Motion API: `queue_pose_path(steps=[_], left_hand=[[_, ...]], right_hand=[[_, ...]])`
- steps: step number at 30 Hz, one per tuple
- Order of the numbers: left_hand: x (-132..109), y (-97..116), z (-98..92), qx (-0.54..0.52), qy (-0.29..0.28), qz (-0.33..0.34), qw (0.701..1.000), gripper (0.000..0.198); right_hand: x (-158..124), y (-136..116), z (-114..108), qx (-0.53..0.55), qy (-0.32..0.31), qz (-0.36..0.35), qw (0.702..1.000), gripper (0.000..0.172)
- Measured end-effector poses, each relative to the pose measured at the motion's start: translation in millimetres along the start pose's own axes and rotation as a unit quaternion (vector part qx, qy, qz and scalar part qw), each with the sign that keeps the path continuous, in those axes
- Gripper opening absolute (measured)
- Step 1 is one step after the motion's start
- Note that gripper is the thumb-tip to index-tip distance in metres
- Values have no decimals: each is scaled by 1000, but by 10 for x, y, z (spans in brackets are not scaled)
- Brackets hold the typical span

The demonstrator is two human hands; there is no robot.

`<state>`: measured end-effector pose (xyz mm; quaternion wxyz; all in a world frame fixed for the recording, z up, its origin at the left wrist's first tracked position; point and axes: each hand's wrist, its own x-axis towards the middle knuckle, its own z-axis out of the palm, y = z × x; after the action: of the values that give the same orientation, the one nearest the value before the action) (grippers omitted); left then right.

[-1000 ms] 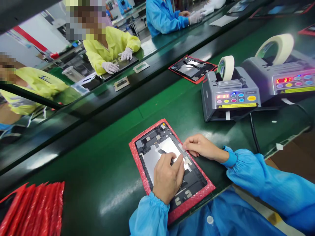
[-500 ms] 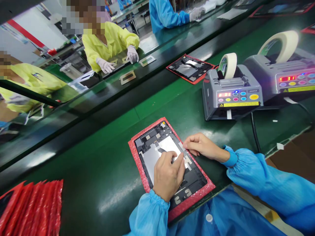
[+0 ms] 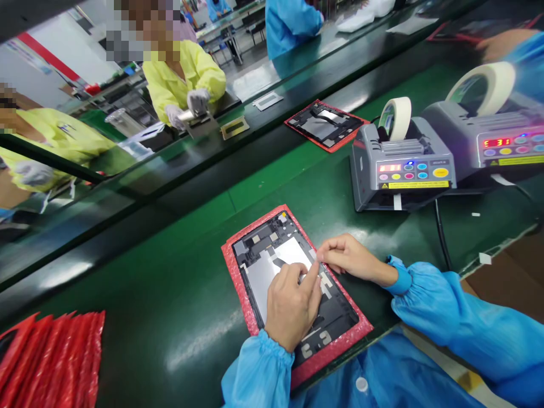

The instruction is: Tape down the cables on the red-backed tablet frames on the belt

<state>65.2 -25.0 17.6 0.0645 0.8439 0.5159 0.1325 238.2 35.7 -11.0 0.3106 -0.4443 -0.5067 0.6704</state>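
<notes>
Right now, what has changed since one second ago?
Across the bench, a co-worker's gloved hands have lifted a silver piece, and a blue sleeve has entered at upper right. The left hand and right hand stay on the tablet back, barely moved; the tape dispenser stays too.

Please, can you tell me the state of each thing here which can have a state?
left hand: bare, fingers on the silver sheet
right hand: bare, fingertips pinched together at the housing edge
tablet housing: lying flat, inner side up
red foam sleeve: under the housing
tape dispenser: on, display lit
masking tape roll: upright, loaded in the dispenser
</notes>
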Motion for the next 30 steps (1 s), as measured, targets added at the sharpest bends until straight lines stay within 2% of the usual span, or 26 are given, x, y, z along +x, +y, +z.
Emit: queue_pose_path(steps=[3, 5, 8, 10, 12, 14, 16, 18, 23, 30], left_hand=[[26, 14, -4, 17, -20, -7, 1000, 32], [37, 18, -3, 21, -26, -12, 999, 30], [41, 19, 5, 18, -22, -11, 1000, 29], [39, 19, 9, 17, -16, -10, 1000, 28], [38, 20, 9, 17, -9, -9, 1000, 27], [37, 20, 7, 16, -4, -9, 1000, 27], [36, 19, 6, 14, 0, -10, 1000, 27], [36, 16, 7, 14, 3, -9, 1000, 27], [37, 14, 13, 14, -1, -9, 1000, 26], [35, 17, 15, 12, -17, -21, 1000, 27]], right_hand=[[-11, 23, 0, -45, 10, -25, 999, 18], [-27, 38, 3, -110, 29, -95, 989, 19], [-50, 51, 16, -216, 62, -226, 948, 18], [-48, 52, 21, -242, 86, -255, 932, 16], [-24, 47, 17, -231, 120, -224, 939, 15], [19, 30, 4, -199, 132, -151, 959, 16], [67, 1, -6, -165, 108, -77, 977, 18], [106, -37, -6, -135, 74, -31, 988, 19], [133, -110, 24, -92, 51, 1, 994, 18], [119, -93, 2, -98, 40, 13, 994, 13]])
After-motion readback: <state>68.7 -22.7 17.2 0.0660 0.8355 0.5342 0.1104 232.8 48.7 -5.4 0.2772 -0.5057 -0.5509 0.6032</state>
